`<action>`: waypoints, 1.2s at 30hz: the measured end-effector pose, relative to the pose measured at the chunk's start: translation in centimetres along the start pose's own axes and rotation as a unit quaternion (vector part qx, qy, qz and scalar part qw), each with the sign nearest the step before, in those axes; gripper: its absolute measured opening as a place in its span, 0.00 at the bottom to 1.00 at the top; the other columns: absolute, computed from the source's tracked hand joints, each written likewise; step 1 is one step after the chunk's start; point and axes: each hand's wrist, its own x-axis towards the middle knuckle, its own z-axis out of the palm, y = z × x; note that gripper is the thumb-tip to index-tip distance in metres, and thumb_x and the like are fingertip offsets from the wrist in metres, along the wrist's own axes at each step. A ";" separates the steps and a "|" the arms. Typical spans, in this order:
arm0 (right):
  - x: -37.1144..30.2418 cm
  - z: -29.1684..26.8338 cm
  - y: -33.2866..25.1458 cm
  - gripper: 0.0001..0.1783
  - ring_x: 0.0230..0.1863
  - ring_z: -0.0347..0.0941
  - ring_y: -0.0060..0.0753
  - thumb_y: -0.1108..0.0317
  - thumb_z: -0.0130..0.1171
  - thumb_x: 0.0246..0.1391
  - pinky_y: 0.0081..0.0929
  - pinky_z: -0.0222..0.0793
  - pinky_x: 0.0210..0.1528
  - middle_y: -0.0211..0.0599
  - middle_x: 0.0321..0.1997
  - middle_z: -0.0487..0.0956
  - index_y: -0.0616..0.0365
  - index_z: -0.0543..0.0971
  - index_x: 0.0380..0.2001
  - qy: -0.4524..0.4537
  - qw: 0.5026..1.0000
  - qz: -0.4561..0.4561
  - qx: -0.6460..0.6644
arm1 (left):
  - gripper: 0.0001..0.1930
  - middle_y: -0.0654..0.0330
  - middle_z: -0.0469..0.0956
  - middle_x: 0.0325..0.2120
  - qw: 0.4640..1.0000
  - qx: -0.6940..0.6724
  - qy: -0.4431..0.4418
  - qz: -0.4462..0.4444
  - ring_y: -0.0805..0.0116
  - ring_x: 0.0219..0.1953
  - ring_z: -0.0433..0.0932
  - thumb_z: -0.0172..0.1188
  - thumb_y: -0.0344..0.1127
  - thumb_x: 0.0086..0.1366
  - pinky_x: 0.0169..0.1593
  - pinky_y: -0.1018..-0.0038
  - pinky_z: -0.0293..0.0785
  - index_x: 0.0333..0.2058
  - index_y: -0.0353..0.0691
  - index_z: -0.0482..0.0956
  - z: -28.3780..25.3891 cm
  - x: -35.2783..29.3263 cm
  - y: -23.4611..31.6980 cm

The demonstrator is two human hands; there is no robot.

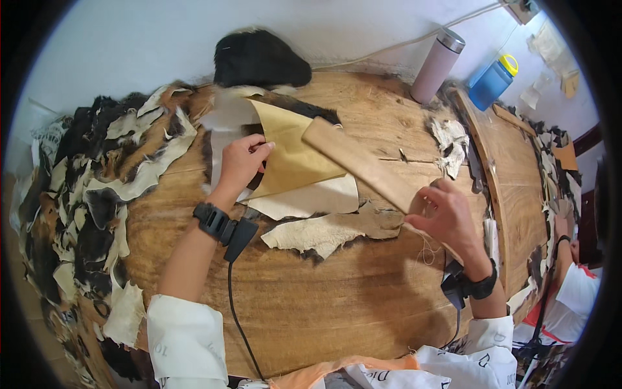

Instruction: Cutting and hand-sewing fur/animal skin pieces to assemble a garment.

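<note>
My left hand (243,162) presses down on the left edge of a tan paper pattern (291,155) that lies over a pale hide piece (311,198) on the wooden table (311,292). A flat wooden stick (359,162) rests diagonally across the pattern. My right hand (444,217) grips the stick's near end, with a thin thread hanging below the fingers. A ragged hide scrap (330,232) with dark fur edges lies just below. Both wrists wear black bands with cables.
Heaps of black, brown and cream fur scraps (97,188) cover the table's left side. A black fur piece (259,59) lies at the back. A pink flask (437,65) and blue bottle (492,81) stand far right. Another person's arm (570,272) shows at the right edge.
</note>
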 end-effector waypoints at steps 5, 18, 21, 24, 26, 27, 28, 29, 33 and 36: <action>0.5 2.8 1.3 0.20 0.29 0.70 0.41 0.58 0.71 0.29 0.34 0.67 0.32 0.40 0.25 0.71 0.61 0.80 0.26 -0.007 1.000 0.012 0.001 | 0.11 0.66 0.73 0.15 0.998 0.050 0.005 -0.030 0.81 0.14 0.69 0.61 0.38 0.55 0.20 0.82 0.64 0.29 0.33 0.79 1.4 1.2 -1.4; -2.1 1.1 -7.2 0.02 0.26 0.70 0.45 0.76 0.58 0.44 0.35 0.66 0.27 0.40 0.23 0.69 0.61 0.77 0.25 -0.013 0.978 -0.102 0.180 | 0.14 0.58 0.75 0.32 0.932 0.242 -0.048 0.264 0.62 0.35 0.72 0.63 0.34 0.51 0.42 0.71 0.69 0.38 0.38 0.78 -1.0 -9.8 1.5; -1.5 2.5 -11.0 0.02 0.26 0.70 0.46 0.77 0.57 0.43 0.36 0.67 0.28 0.41 0.23 0.69 0.62 0.76 0.24 -0.021 0.967 -0.135 0.215 | 0.14 0.58 0.74 0.32 0.950 0.218 -0.045 0.219 0.60 0.39 0.71 0.65 0.33 0.49 0.44 0.70 0.68 0.36 0.38 0.78 -0.5 -11.4 1.6; 0.1 5.3 -11.8 0.02 0.27 0.70 0.47 0.76 0.57 0.42 0.37 0.67 0.29 0.42 0.24 0.70 0.61 0.77 0.24 -0.016 0.962 -0.155 0.225 | 0.16 0.57 0.74 0.34 0.978 0.157 -0.028 0.138 0.60 0.41 0.70 0.65 0.32 0.48 0.45 0.69 0.67 0.38 0.38 0.78 -0.6 -12.5 1.7; 1.5 7.4 -11.1 0.03 0.27 0.71 0.47 0.76 0.57 0.42 0.37 0.67 0.30 0.42 0.24 0.70 0.61 0.77 0.24 -0.014 0.966 -0.163 0.198 | 0.16 0.58 0.73 0.36 0.973 0.138 -0.059 0.176 0.60 0.42 0.69 0.65 0.29 0.47 0.46 0.69 0.67 0.38 0.39 0.78 -0.1 -12.5 1.1; 2.2 8.2 -10.6 0.03 0.27 0.71 0.48 0.75 0.58 0.42 0.37 0.67 0.30 0.42 0.24 0.70 0.61 0.77 0.25 0.020 0.965 -0.163 0.203 | 0.16 0.58 0.73 0.36 0.973 0.136 -0.057 0.177 0.60 0.42 0.69 0.65 0.29 0.47 0.46 0.69 0.67 0.38 0.39 0.78 0.2 -12.5 1.1; 2.9 8.9 -10.4 0.04 0.28 0.71 0.48 0.74 0.58 0.42 0.37 0.68 0.30 0.42 0.24 0.70 0.61 0.78 0.25 0.055 0.962 -0.164 0.213 | 0.16 0.58 0.73 0.36 0.965 0.164 -0.052 0.199 0.60 0.42 0.69 0.65 0.28 0.47 0.46 0.69 0.67 0.38 0.39 0.78 0.3 -12.5 1.0; 3.3 9.4 -10.3 0.04 0.28 0.71 0.48 0.74 0.58 0.42 0.37 0.68 0.30 0.42 0.24 0.70 0.61 0.78 0.25 0.056 0.961 -0.166 0.214 | 0.15 0.59 0.73 0.36 0.955 0.192 -0.047 0.220 0.60 0.42 0.69 0.64 0.28 0.47 0.46 0.69 0.67 0.37 0.39 0.79 0.4 -12.4 0.8; 4.0 11.0 -9.7 0.08 0.30 0.70 0.45 0.72 0.62 0.42 0.35 0.67 0.32 0.40 0.26 0.70 0.60 0.78 0.29 0.020 0.951 -0.206 0.229 | 0.14 0.60 0.73 0.37 0.951 0.208 -0.046 0.223 0.61 0.42 0.69 0.64 0.28 0.48 0.46 0.69 0.68 0.37 0.39 0.79 0.8 -11.9 -0.5; 4.3 11.8 -9.5 0.10 0.31 0.69 0.43 0.71 0.64 0.41 0.34 0.66 0.32 0.38 0.26 0.69 0.59 0.78 0.31 0.022 0.942 -0.235 0.239 | 0.15 0.60 0.73 0.37 0.959 0.182 -0.062 0.210 0.61 0.41 0.69 0.64 0.29 0.48 0.45 0.69 0.68 0.38 0.40 0.80 0.9 -11.4 -1.3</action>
